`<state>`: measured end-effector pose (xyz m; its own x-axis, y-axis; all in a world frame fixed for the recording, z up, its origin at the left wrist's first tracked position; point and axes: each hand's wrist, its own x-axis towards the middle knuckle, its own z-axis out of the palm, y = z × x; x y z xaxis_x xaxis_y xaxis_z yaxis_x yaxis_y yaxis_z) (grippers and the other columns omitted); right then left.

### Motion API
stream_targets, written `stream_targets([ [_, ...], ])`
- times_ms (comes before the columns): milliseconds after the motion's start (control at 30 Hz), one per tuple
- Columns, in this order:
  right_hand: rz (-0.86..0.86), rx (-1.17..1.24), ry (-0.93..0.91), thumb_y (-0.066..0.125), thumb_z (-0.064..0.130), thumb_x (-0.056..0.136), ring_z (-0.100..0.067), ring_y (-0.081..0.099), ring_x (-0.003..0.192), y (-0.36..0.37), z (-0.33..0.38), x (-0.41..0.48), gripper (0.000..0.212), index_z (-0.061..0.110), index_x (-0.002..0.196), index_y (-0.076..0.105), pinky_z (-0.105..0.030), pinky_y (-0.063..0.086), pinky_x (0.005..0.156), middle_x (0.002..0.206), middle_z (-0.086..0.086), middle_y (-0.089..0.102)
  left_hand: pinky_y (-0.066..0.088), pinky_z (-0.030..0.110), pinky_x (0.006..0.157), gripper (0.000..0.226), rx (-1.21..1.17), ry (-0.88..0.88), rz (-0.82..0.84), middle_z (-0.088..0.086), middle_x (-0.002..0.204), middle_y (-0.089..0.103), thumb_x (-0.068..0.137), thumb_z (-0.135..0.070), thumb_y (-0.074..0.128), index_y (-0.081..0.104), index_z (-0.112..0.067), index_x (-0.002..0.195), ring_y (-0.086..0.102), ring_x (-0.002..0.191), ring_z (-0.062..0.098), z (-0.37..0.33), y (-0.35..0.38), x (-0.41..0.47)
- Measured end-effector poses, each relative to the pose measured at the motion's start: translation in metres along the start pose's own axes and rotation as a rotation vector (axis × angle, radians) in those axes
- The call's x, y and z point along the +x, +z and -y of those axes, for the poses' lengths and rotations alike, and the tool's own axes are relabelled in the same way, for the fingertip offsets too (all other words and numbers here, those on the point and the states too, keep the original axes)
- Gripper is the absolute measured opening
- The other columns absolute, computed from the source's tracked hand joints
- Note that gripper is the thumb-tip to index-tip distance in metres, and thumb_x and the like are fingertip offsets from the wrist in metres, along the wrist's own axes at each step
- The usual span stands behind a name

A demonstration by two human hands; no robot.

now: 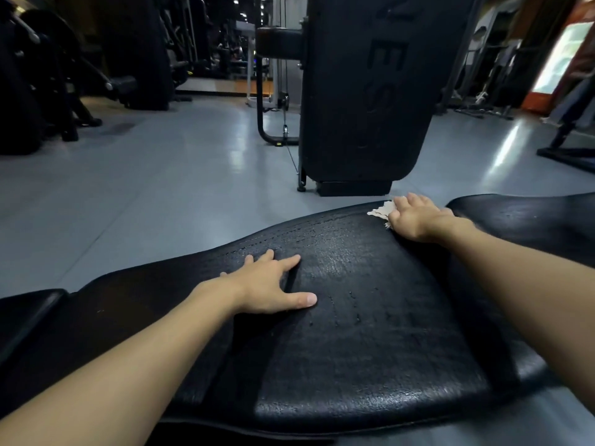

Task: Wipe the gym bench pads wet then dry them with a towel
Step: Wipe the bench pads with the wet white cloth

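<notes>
Item 1: bench pad [370, 333], black, textured, glistening with wet streaks, spanning the near scene from left to right.

Item 2: left hand [267, 288], resting palm-down on the pad's middle left, fingers [289, 260] lying straight and spread wide, holding nothing.

Item 3: right hand [415, 217], pressing on the pad's far right edge, fingers lying over a cloth; whether they are curling round it cannot be told.

Item 4: cloth [381, 212], pale, crumpled, showing to the left of the right hand.

Item 5: second pad [531, 220], lying further right.

Item 6: black machine housing [370, 91], standing on the grey floor [145, 194] beyond.
</notes>
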<state>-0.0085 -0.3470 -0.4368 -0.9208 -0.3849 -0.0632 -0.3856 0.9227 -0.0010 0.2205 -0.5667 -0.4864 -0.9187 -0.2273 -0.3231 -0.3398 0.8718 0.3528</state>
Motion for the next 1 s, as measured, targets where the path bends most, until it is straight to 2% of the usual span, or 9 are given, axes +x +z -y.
stream_targets([
  [133, -0.017, 0.016, 0.002, 0.020, 0.041, 0.098, -0.021, 0.018, 0.147, 0.005, -0.013, -0.018, 0.052, 0.020, 0.145, 0.031, -0.052, 0.020, 0.114, 0.155, -0.001, 0.028, 0.012, 0.071, 0.112, 0.103, 0.038, -0.007, -0.012, 0.000, 0.165, -0.006, 0.062, -0.093, 0.048, 0.004, -0.057, 0.148, -0.007, 0.150, 0.037, -0.004, 0.001, -0.002],
  [333, 0.001, -0.148, -0.023, 0.014, 0.040, 0.100, -0.017, 0.002, 0.153, 0.016, 0.000, -0.043, 0.060, 0.021, 0.157, 0.013, -0.057, 0.003, 0.120, 0.167, 0.004, 0.005, 0.010, 0.074, 0.110, 0.098, 0.023, -0.009, -0.017, 0.000, 0.165, -0.007, 0.070, -0.087, 0.050, 0.005, -0.053, 0.151, -0.007, 0.150, 0.036, -0.009, -0.001, -0.007],
  [433, 0.012, -0.186, -0.125, 0.012, 0.042, 0.101, -0.019, -0.004, 0.153, 0.023, 0.039, -0.057, 0.062, 0.020, 0.159, 0.005, -0.058, -0.002, 0.120, 0.167, 0.002, -0.004, 0.006, 0.073, 0.110, 0.100, -0.034, 0.005, -0.053, -0.001, 0.166, -0.004, 0.070, -0.085, 0.053, 0.008, -0.050, 0.152, -0.007, 0.151, 0.035, -0.008, 0.003, -0.007],
  [533, 0.062, -0.174, -0.301, 0.012, 0.043, 0.103, -0.019, -0.006, 0.153, 0.034, 0.090, -0.072, 0.062, 0.020, 0.160, 0.001, -0.057, -0.005, 0.120, 0.167, 0.000, -0.007, 0.007, 0.067, 0.115, 0.100, -0.152, 0.005, -0.109, -0.004, 0.165, 0.012, 0.072, -0.078, 0.060, 0.012, -0.044, 0.153, -0.001, 0.152, 0.030, -0.001, 0.005, -0.004],
  [633, 0.055, 0.042, -0.392, 0.020, 0.040, 0.105, -0.018, 0.002, 0.154, 0.024, 0.096, -0.079, 0.057, 0.028, 0.159, 0.008, -0.055, -0.005, 0.120, 0.167, 0.002, 0.004, 0.017, 0.056, 0.117, 0.098, -0.279, 0.001, -0.160, -0.002, 0.160, 0.029, 0.064, -0.074, 0.050, 0.020, -0.040, 0.151, 0.017, 0.150, 0.022, 0.006, 0.005, -0.005],
  [733, -0.110, 0.095, -0.237, 0.024, 0.029, 0.104, -0.016, 0.008, 0.153, 0.013, 0.050, -0.077, 0.056, 0.028, 0.159, 0.012, -0.053, -0.001, 0.121, 0.167, 0.002, 0.012, 0.013, 0.059, 0.118, 0.072, -0.134, 0.079, -0.292, -0.003, 0.162, 0.021, 0.086, -0.058, 0.045, 0.025, -0.034, 0.151, 0.014, 0.150, 0.021, -0.012, 0.000, -0.003],
  [800, -0.079, -0.016, -0.150, 0.018, 0.031, 0.104, -0.017, 0.002, 0.153, 0.018, 0.026, -0.080, 0.056, 0.023, 0.159, 0.010, -0.052, -0.002, 0.122, 0.167, -0.001, 0.006, 0.007, 0.053, 0.121, 0.059, -0.075, 0.200, -0.367, -0.001, 0.164, 0.015, 0.098, -0.043, 0.040, 0.027, -0.029, 0.153, 0.007, 0.152, 0.019, -0.042, -0.006, 0.006],
  [900, -0.059, -0.061, -0.162, 0.014, 0.034, 0.104, -0.016, -0.002, 0.153, 0.029, 0.022, -0.081, 0.056, 0.023, 0.159, 0.010, -0.051, -0.002, 0.122, 0.168, -0.001, 0.002, 0.007, 0.041, 0.123, 0.055, -0.041, 0.344, -0.336, 0.003, 0.165, 0.009, 0.103, -0.033, 0.031, 0.023, -0.018, 0.156, 0.003, 0.152, 0.018, -0.088, -0.005, 0.026],
  [1000, -0.083, -0.070, -0.177, 0.014, 0.034, 0.104, -0.016, -0.002, 0.153, 0.029, 0.022, -0.075, 0.057, 0.023, 0.159, 0.011, -0.052, -0.002, 0.121, 0.168, -0.002, 0.001, 0.003, 0.037, 0.122, 0.055, 0.047, 0.336, -0.219, 0.002, 0.166, 0.002, 0.105, -0.034, 0.019, 0.011, -0.021, 0.158, 0.001, 0.152, 0.016, -0.102, 0.008, 0.043],
])
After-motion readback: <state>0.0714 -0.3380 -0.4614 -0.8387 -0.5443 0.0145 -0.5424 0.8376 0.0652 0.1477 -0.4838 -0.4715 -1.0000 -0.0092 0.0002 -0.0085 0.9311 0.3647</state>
